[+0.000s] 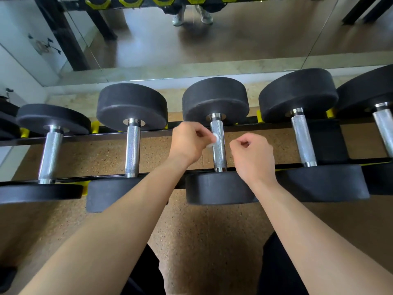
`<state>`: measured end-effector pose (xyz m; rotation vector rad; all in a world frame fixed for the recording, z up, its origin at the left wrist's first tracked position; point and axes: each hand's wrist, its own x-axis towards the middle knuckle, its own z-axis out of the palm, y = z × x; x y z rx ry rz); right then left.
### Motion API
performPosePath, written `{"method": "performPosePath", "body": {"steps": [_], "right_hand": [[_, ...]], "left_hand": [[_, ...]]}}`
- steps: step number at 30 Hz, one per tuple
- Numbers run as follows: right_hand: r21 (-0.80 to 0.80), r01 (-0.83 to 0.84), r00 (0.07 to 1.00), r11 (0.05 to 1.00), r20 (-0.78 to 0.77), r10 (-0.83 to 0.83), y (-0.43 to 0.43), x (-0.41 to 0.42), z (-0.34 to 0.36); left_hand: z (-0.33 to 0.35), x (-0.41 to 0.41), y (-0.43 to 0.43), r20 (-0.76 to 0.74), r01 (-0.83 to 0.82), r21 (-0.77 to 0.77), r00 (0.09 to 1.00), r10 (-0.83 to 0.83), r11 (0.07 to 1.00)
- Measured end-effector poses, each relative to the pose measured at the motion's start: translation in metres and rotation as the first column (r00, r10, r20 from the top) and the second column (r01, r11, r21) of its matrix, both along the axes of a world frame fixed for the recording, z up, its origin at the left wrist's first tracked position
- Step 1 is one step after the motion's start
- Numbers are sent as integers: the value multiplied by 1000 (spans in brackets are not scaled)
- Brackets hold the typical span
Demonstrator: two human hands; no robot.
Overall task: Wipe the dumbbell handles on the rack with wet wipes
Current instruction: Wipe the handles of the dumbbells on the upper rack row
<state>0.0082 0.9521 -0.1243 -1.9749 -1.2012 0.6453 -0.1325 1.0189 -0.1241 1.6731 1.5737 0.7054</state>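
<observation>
Wipe (214,139) pinched in left grip (189,142) against handle (219,155) | right grip (253,159) curled, empty, just beside

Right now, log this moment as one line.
left hand: pinches wet wipe against dumbbell handle | right hand: curled, holds nothing, just right of that handle

Gaps between the dumbbell handles (133,150) are wide open down to the floor (285,145), so my left grip (189,140) with the wipe (214,138) and my right grip (253,158) fit fine either side of the middle handle (219,154). What boxes me in is the fat black heads (215,99) at each end, plus the two rack rails (155,132) running across.
</observation>
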Motion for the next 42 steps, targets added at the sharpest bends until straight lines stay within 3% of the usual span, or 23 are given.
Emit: {"method": "performPosePath", "body": {"steps": [3,8,11,13,16,19,23,25,28,31,33,36,40,42], "right_hand": [[5,-6,1000,1000,4,6,1,1,-2],[15,-6,1000,1000,13,6,1,0,-4],[10,-29,999,1000,26,29,2,1,-4],[11,-59,998,998,23,58,2,2,-3],[15,-152,988,988,4,152,4,3,-2],[36,-274,954,961,-118,277,7,9,1],[78,-270,818,960,-507,271,10,24,5],[83,-286,777,955,-563,281,16,30,3],[133,-259,831,957,-474,291,33,31,3],[190,-239,961,952,-91,259,52,27,0],[204,-289,957,935,71,281,58,21,-6],[178,-351,934,919,137,331,53,20,-12],[12,-462,877,887,153,455,35,29,-15],[42,-455,885,889,133,446,39,28,-15]], "left_hand": [[-3,0,-3,-21,12,-13,1000,-12,1000],[-3,-9,-21,-168,216,-124,957,-235,968],[5,-8,-20,-209,252,-171,935,-285,952],[7,-6,-20,-156,187,-121,966,-204,975],[5,-3,-24,52,43,33,998,-44,999],[0,3,-26,124,22,87,992,-33,996],[-3,8,-29,235,26,54,971,-38,998],[-3,13,-32,300,-14,42,954,1,999],[-6,18,-34,323,-177,66,935,147,982],[-9,17,-34,292,-363,117,902,318,924],[-9,17,-36,267,-392,140,899,346,909],[-7,18,-35,246,-380,146,908,338,913],[-6,19,-35,232,-382,134,909,346,914],[-6,19,-35,225,-387,129,908,353,913]]}}
